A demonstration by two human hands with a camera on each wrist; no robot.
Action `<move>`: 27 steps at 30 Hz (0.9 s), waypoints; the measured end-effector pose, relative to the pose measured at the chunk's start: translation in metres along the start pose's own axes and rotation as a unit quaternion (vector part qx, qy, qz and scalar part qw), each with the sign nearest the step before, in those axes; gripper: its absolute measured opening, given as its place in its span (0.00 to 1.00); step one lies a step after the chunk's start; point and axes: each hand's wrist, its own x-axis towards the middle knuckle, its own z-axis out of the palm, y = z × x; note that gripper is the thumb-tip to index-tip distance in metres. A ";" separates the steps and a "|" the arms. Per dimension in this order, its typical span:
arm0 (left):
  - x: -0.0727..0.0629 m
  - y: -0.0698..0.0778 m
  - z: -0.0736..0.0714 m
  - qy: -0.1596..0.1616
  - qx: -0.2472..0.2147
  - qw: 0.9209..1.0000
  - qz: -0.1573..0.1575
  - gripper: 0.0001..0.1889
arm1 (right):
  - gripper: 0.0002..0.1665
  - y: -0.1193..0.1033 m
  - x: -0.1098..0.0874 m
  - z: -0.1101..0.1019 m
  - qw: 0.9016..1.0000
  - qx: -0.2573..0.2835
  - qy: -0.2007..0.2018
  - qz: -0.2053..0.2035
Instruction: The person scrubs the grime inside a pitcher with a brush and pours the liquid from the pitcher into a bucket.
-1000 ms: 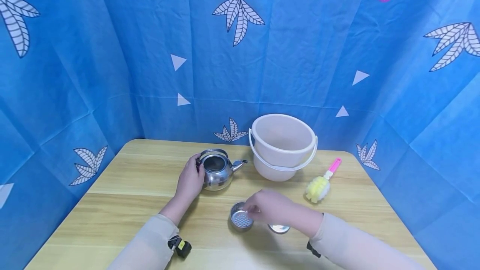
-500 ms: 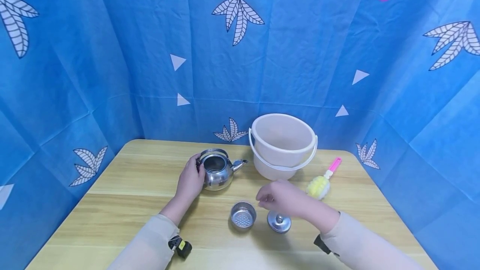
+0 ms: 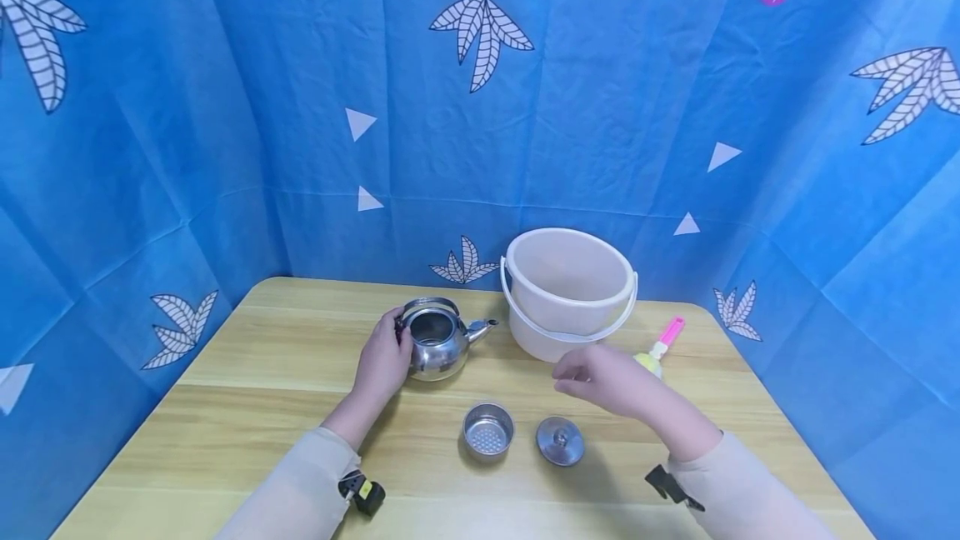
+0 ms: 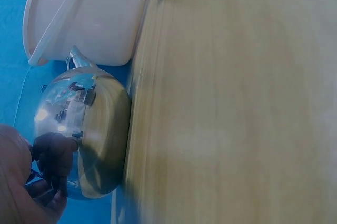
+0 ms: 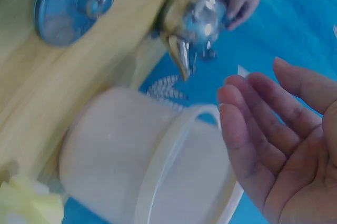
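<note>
A shiny steel teapot [image 3: 437,354] stands lidless at the middle of the table, its spout toward the right. My left hand [image 3: 383,357] grips it at its left side, by the handle; part of that grip is hidden in the head view. My right hand [image 3: 611,380] hovers with loosely bent fingers, and its palm [image 5: 305,176] shows bare in the right wrist view. Below it on the table lie a round steel lid [image 3: 560,441] with a knob and, to the left, a small steel strainer cup [image 3: 488,430] with a perforated bottom.
Behind my right hand stands a white bucket [image 3: 551,319] with its handle hanging down in front. A pink-handled sponge brush [image 3: 670,332] lies on the right, its yellow head mostly behind my hand. Blue patterned cloth [image 3: 465,148] surrounds the wooden table [image 3: 300,340].
My right hand has moved from the strainer cup to the right and away from me, leaving cup and lid uncovered on the table. My left hand stays on the teapot.
</note>
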 end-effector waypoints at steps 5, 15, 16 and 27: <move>0.001 0.000 0.000 -0.001 0.001 1.000 -0.007 0.25 | 0.04 0.014 -0.006 -0.012 0.999 0.008 0.016 0.045; -0.001 0.002 -0.001 -0.011 -0.001 1.000 -0.017 0.25 | 0.09 0.048 -0.020 -0.037 0.993 0.046 0.004 0.107; -0.002 0.002 -0.001 -0.011 -0.001 1.000 -0.017 0.25 | 0.10 0.052 -0.022 -0.039 0.991 0.054 0.001 0.119; -0.001 0.002 -0.001 0.002 0.005 1.000 0.002 0.24 | 0.18 0.084 -0.031 -0.056 0.975 0.096 -0.014 0.199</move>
